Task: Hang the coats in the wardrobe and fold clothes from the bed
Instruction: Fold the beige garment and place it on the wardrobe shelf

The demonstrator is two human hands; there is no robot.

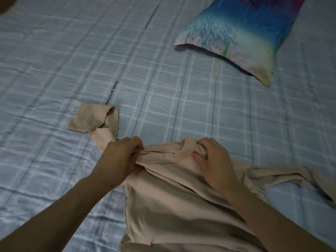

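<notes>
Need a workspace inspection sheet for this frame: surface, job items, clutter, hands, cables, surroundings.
Surface: bed sheet, blue plaid, lightly wrinkled.
Job's things: beige shirt spread on the sheet; one sleeve lies out to the left.
Clutter: pillow in a blue printed case, apart from the shirt.
Grippers: left hand and right hand each grip bunched fabric at the shirt's collar.
Cables: nothing seen.
Surroundings: blurred brown shape in the top left corner; cannot tell what.

Left hand [121,157] and right hand [211,159] pinch a beige shirt [163,206] on the bed [54,70].
</notes>
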